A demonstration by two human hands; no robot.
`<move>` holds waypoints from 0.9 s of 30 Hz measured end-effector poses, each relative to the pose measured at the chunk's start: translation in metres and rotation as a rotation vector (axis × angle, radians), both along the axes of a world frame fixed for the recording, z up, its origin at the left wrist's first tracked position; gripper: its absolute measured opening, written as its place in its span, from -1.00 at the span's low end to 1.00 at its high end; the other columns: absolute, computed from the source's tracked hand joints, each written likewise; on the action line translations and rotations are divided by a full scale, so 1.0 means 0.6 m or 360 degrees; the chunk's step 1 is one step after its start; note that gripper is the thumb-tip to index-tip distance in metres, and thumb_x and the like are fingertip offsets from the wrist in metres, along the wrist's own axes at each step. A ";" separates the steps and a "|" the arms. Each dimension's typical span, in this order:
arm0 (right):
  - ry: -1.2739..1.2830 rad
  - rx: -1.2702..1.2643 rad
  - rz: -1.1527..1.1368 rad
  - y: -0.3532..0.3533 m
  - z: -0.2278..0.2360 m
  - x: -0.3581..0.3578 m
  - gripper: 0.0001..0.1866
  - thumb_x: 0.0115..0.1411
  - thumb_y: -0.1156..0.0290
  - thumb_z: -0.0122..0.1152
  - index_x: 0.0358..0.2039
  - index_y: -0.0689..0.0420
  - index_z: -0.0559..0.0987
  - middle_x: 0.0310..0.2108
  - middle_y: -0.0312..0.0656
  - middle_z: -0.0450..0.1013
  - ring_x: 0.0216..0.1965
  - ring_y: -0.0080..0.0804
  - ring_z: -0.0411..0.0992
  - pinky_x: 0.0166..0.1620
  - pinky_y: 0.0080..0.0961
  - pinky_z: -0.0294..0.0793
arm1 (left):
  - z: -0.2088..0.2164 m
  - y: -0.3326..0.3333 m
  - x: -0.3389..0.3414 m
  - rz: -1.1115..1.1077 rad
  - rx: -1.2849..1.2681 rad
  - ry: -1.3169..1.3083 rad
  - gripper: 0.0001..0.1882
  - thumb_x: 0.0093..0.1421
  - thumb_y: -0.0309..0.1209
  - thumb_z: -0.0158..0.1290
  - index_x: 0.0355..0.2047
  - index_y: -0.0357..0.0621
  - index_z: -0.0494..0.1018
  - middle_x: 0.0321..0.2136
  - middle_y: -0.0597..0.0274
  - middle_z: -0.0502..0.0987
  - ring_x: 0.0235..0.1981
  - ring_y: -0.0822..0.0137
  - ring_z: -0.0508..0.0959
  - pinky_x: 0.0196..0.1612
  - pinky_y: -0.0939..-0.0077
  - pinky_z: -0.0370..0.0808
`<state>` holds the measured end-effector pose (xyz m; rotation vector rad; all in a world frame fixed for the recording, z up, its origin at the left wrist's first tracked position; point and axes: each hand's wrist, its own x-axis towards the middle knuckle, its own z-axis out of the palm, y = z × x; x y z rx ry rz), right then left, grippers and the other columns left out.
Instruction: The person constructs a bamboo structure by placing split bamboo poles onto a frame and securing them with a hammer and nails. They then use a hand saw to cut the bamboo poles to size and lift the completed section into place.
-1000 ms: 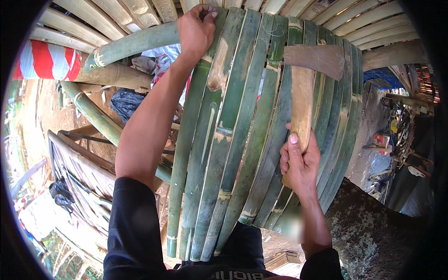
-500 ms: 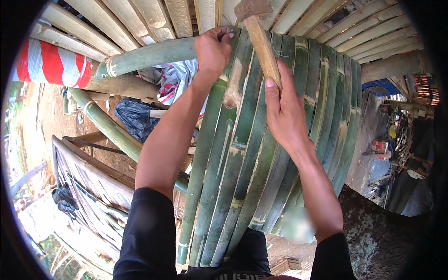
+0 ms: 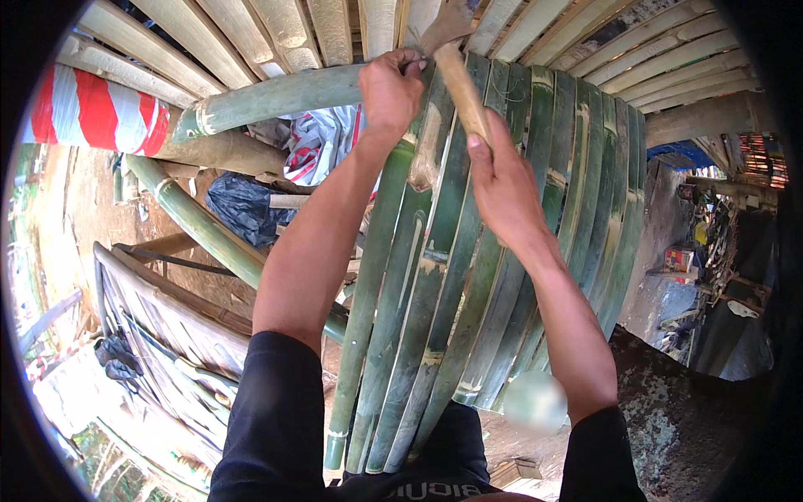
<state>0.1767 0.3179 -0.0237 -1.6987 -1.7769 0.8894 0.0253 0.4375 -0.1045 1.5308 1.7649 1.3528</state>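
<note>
My right hand (image 3: 506,188) is wrapped round the wooden handle of a hammer (image 3: 464,92), its thumb laid along the handle. The rusty brown hammer head is near the fingertips of my left hand. My left hand (image 3: 391,92) is closed in a pinch at the far end of the green bamboo slats (image 3: 431,309); whatever is between its fingers is too small to make out. These slats lie side by side and run toward my body. A curved green bamboo piece (image 3: 276,96) extends leftward from beneath my left hand.
Pale split-bamboo slats (image 3: 335,33) span the far side. At the left are a pole wrapped in red-and-white plastic (image 3: 96,109), a black plastic bag (image 3: 242,209) and a slanting bamboo pole (image 3: 201,222). A small box (image 3: 679,259) sits on a ledge at the right.
The hammer head has shifted slightly left and nearer to my left fingertips, with my right hand moving along. My left hand keeps its pinch at the slats' far end. The view has shifted slightly.
</note>
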 end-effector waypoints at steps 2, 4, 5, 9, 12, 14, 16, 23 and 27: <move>0.0123 -0.0084 -0.0086 -0.010 0.030 -0.008 -0.55 0.41 0.18 -0.19 0.23 0.07 0.16 -0.41 0.21 0.48 -0.36 0.28 0.45 -0.31 0.04 0.38 | -0.002 -0.008 -0.013 -0.0013 0.0097 0.0003 -0.78 0.08 -0.44 0.21 -0.27 -0.31 0.58 -0.41 -0.03 0.64 -0.38 0.23 0.65 -0.23 0.43 0.52; 0.0142 -0.0103 -0.0135 -0.015 0.040 -0.002 -0.55 0.41 0.19 -0.19 0.24 0.06 0.15 -0.41 0.21 0.48 -0.36 0.28 0.46 -0.31 0.03 0.38 | 0.004 -0.027 -0.014 0.0053 0.0162 0.0145 -0.76 0.09 -0.40 0.20 -0.28 -0.33 0.57 -0.43 -0.01 0.63 -0.40 0.23 0.64 -0.25 0.42 0.51; 0.0108 -0.0079 -0.0119 -0.013 0.041 0.001 -0.55 0.41 0.19 -0.20 0.24 0.06 0.15 -0.41 0.21 0.48 -0.36 0.27 0.46 -0.31 0.03 0.38 | 0.004 -0.050 -0.021 0.0146 0.0180 0.0293 -0.75 0.11 -0.38 0.20 -0.29 -0.34 0.56 -0.45 0.02 0.62 -0.43 0.26 0.62 -0.28 0.43 0.50; 0.0059 -0.0177 -0.0111 -0.002 0.043 0.008 -0.54 0.41 0.18 -0.21 0.25 0.06 0.15 -0.41 0.21 0.48 -0.35 0.26 0.47 -0.32 0.01 0.38 | 0.005 -0.125 -0.046 -0.0196 -0.0812 -0.0225 -0.70 0.20 -0.28 0.15 -0.38 -0.36 0.55 -0.58 0.21 0.53 -0.55 0.42 0.46 -0.40 0.45 0.41; 0.0016 0.0161 -0.0071 0.001 0.010 -0.002 -0.53 0.41 0.18 -0.21 0.26 0.05 0.14 -0.42 0.20 0.48 -0.37 0.25 0.47 -0.31 0.01 0.39 | 0.003 -0.124 -0.037 -0.0166 -0.0905 -0.0581 -0.68 0.24 -0.26 0.11 -0.44 -0.34 0.53 -0.61 0.32 0.46 -0.57 0.51 0.34 -0.44 0.47 0.33; -0.0139 0.0044 0.0008 0.012 0.007 0.004 -0.53 0.41 0.18 -0.20 0.26 0.05 0.14 -0.40 0.20 0.49 -0.36 0.26 0.47 -0.30 0.02 0.41 | 0.003 -0.130 -0.031 -0.0120 -0.0838 -0.0549 -0.68 0.24 -0.27 0.11 -0.45 -0.34 0.52 -0.62 0.32 0.45 -0.57 0.51 0.32 -0.45 0.47 0.32; -0.0108 0.0014 0.0006 0.011 0.017 -0.002 -0.52 0.40 0.18 -0.19 0.26 0.05 0.13 -0.39 0.20 0.49 -0.36 0.26 0.47 -0.29 0.03 0.42 | 0.005 -0.132 -0.030 -0.0073 -0.0813 -0.0524 -0.69 0.25 -0.27 0.11 -0.45 -0.34 0.51 -0.62 0.32 0.44 -0.57 0.50 0.30 -0.45 0.47 0.30; -0.0137 0.0065 -0.0083 0.002 -0.010 -0.005 -0.52 0.41 0.19 -0.19 0.28 0.06 0.13 -0.38 0.13 0.49 -0.35 0.12 0.48 -0.30 -0.12 0.43 | 0.004 -0.130 -0.018 -0.0037 -0.0836 -0.0524 -0.68 0.24 -0.27 0.11 -0.46 -0.34 0.51 -0.62 0.32 0.41 -0.56 0.48 0.27 -0.44 0.46 0.28; 0.0083 0.0044 -0.0178 -0.015 0.034 -0.018 -0.53 0.41 0.21 -0.19 0.27 0.03 0.12 -0.39 0.18 0.50 -0.33 0.28 0.47 -0.32 0.02 0.42 | 0.000 -0.133 -0.025 0.0011 -0.0832 -0.0486 -0.68 0.23 -0.26 0.12 -0.44 -0.34 0.52 -0.62 0.29 0.43 -0.55 0.45 0.29 -0.42 0.45 0.29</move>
